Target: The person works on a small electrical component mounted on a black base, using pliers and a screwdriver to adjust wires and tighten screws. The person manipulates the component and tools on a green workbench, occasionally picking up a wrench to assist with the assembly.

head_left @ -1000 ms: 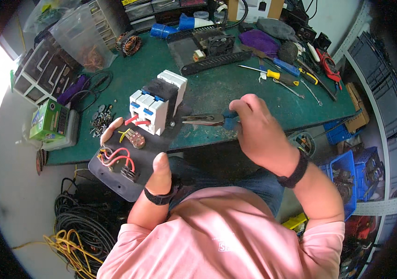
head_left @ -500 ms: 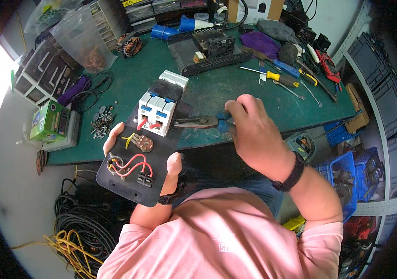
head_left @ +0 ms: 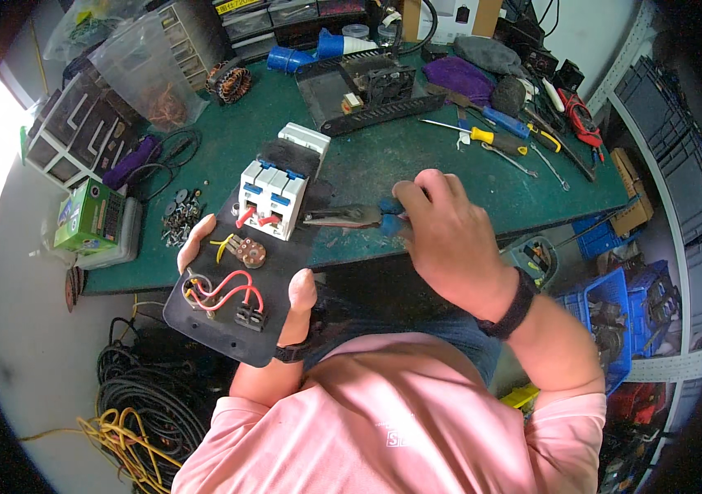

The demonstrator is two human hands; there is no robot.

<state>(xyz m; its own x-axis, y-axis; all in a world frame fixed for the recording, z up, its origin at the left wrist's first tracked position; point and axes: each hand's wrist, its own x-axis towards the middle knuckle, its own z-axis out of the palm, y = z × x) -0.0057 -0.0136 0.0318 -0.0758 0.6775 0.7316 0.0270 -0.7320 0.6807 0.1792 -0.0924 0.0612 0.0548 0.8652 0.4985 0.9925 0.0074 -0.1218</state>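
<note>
My left hand [head_left: 297, 300] grips a black mounting panel [head_left: 219, 325] from underneath, thumb on its right edge and fingertips at its left edge. On the panel sit a white circuit breaker with blue levers [head_left: 271, 198], red wires [head_left: 223, 288] and a small round brown part [head_left: 250, 253]. My right hand [head_left: 450, 239] is closed on blue-handled pliers [head_left: 351, 217], whose jaws point left and reach the breaker's right side.
Beyond the panel lies a green workbench [head_left: 417, 165] with screwdrivers [head_left: 491, 136], a black fan unit [head_left: 367, 86], a pile of screws [head_left: 178, 218], a green box [head_left: 88, 216] and a clear parts bin [head_left: 149, 74]. Coiled cables [head_left: 137, 403] lie on the floor at left. Blue crates [head_left: 614, 313] stand at right.
The panel has been lifted and tilted up toward me in my left hand. My right hand with the pliers has moved left, bringing the jaws to the breaker.
</note>
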